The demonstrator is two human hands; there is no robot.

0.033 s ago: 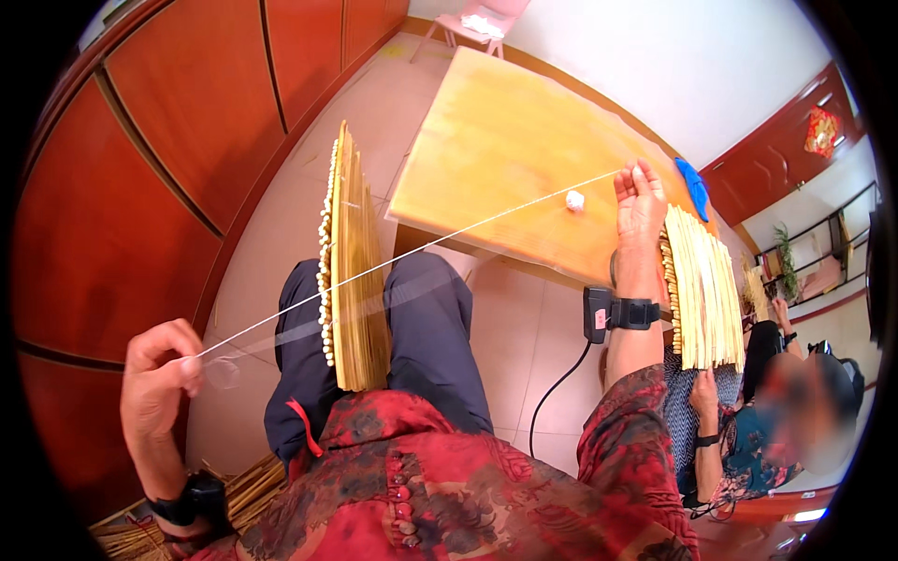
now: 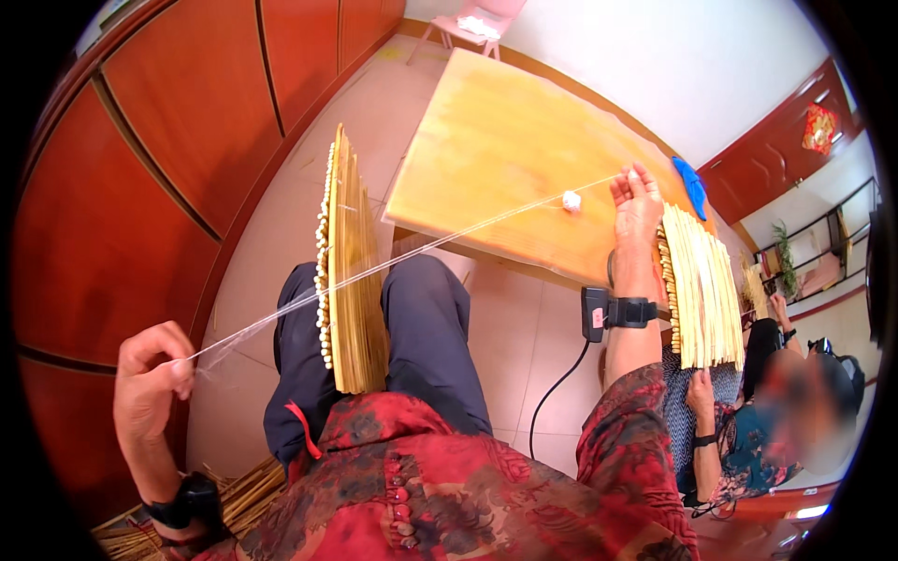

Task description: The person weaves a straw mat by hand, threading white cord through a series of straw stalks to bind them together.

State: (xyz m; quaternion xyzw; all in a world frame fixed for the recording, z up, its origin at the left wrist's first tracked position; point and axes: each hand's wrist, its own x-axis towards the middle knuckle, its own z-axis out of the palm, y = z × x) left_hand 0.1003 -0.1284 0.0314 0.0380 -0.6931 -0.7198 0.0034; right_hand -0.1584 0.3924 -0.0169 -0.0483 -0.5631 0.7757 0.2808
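Thin white string (image 2: 468,233): taut, slanting, looks doubled, pinched in left hand (image 2: 150,383) and right hand (image 2: 638,208), right end farther out. Passes across flat straw-yellow stalk bundle (image 2: 358,290), set lengthwise between knees (image 2: 426,285), pale knobby ends leftward.

Red and Yellow

The shirt (image 2: 496,496) is red with dark flowers. The trousers (image 2: 426,304) are dark blue. The string (image 2: 468,233) is white. The sticks (image 2: 360,318) are yellow with whitish ends. The table (image 2: 524,140) is yellow-orange, the cloth (image 2: 690,187) bright blue, the cupboard (image 2: 187,84) red-brown and the chair (image 2: 506,8) pink.
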